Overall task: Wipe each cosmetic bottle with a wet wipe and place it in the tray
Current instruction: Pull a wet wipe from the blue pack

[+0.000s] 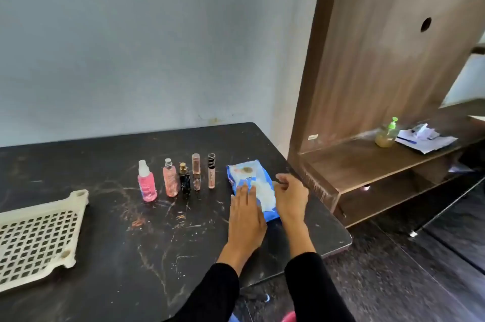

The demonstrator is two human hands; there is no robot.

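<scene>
The soft blue plastic pack of wet wipes point(252, 190) lies on the black marble-patterned table point(110, 243), close to that table's right edge. The person's left hand point(245, 212) rests flat on the pack, fingers spread and grasping nothing. The right hand point(290, 197) sits at the pack's right side, its fingers curled at the flap; whether they already pinch a wipe cannot be told.

Just left of the pack stand five cosmetic containers in a row: a slim black-capped tube point(211, 174), a clear pink-topped tube point(196, 175), a small black bottle point(185, 180), a pale pink spray bottle point(170, 177) and a bright pink bottle with a white cap point(146, 181). Well to the left of the pack is the cream perforated plastic tray point(39, 237), with nothing visible in it.

A sharp pull could drag out several wipes or slide the pack over the edge. A sweeping elbow or sleeve could topple the narrow tubes.
</scene>
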